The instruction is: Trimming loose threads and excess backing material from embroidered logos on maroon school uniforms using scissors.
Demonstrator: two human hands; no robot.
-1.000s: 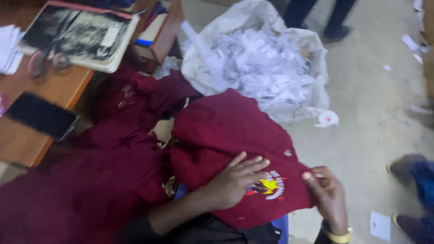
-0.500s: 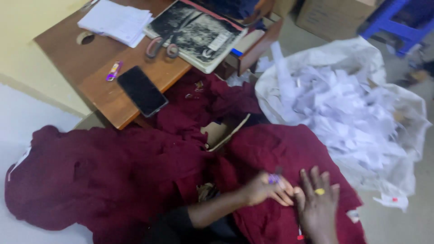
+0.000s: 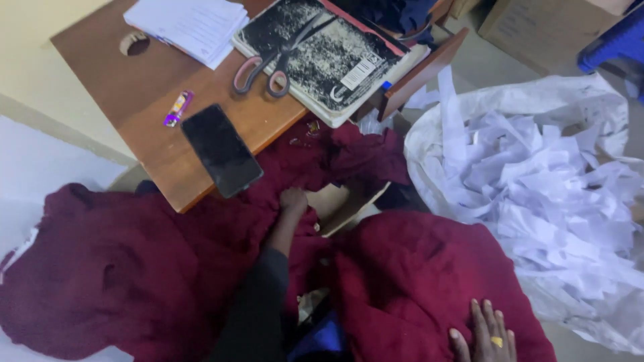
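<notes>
A head-worn camera looks down on a heap of dark maroon fabric spread across the person's lap and the pale floor, folded into two mounds with a gap between them. The left hand, at the end of a dark sleeve, reaches forward into that gap; its fingers are curled into the cloth just beside a piece of tan cardboard, and whether they pinch anything cannot be told. The right hand lies flat and open at the bottom edge of the view, fingers spread on the right-hand mound, holding nothing — a yellow ring shows on one finger. Just beyond the fabric stands a brown wooden table, its corner overhanging the cloth. On it lie a black smartphone near the edge, a small purple and yellow lighter, a stack of white papers, and a worn black hardcover book with pink-handled scissors resting on top. To the right, on the grey floor, sits a big white sack spilling over with strips of white offcuts, touching the fabric's edge. A cardboard box and part of a blue plastic stool stand in the far right corner.
</notes>
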